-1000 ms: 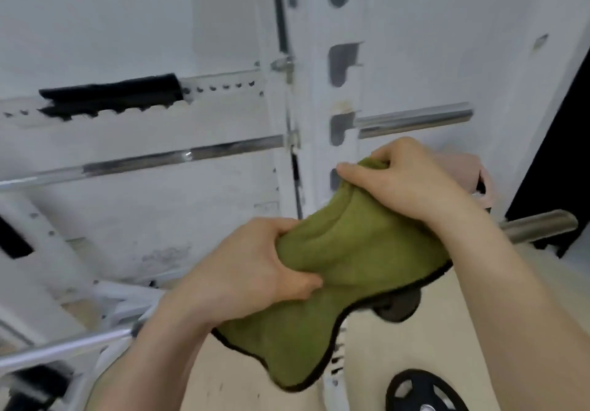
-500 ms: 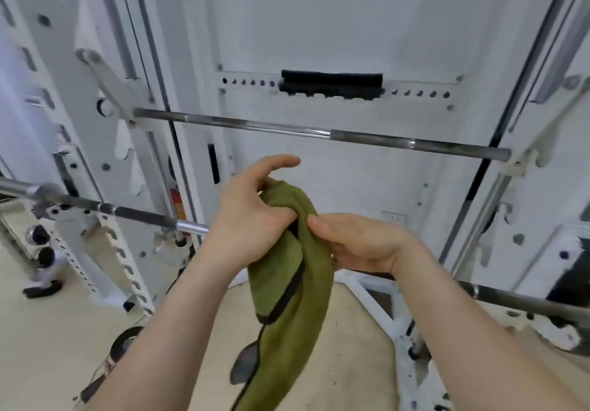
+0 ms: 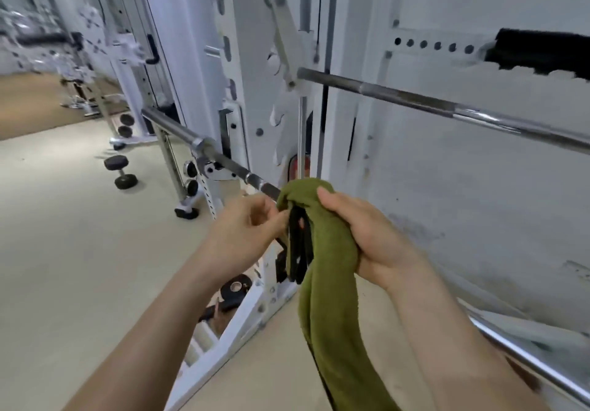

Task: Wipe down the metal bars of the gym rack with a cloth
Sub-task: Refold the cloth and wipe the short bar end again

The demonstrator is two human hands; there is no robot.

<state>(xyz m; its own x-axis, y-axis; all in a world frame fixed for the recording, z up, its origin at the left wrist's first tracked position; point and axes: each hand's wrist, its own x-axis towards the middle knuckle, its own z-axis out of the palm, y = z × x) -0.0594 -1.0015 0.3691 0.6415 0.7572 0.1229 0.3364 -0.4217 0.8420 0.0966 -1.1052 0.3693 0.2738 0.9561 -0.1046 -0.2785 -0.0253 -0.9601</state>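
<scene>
Looks like the readying step, with no wiping yet. Grips the olive-green cloth [image 3: 332, 251] round its bunched upper part with the right hand [image 3: 376, 238], fingers curled tight; pinches its black-trimmed edge with the left hand [image 3: 245, 235], at 9 o'clock of the bunch. Hangs long toward 6 o'clock and out of frame. Sits just in front of the near end of the lower barbell bar [image 3: 178, 131], running off toward 10 o'clock; cannot tell whether touching it or only overlapping in view. Leaves the upper bar [image 3: 447, 107] at 1 o'clock and a 3rd chrome bar [image 3: 526, 357] at 4 o'clock untouched. Calls next, probably, for laying the bunch over the lower bar, closing 1 hand round it, then sliding toward 10 o'clock under steady pressure.
</scene>
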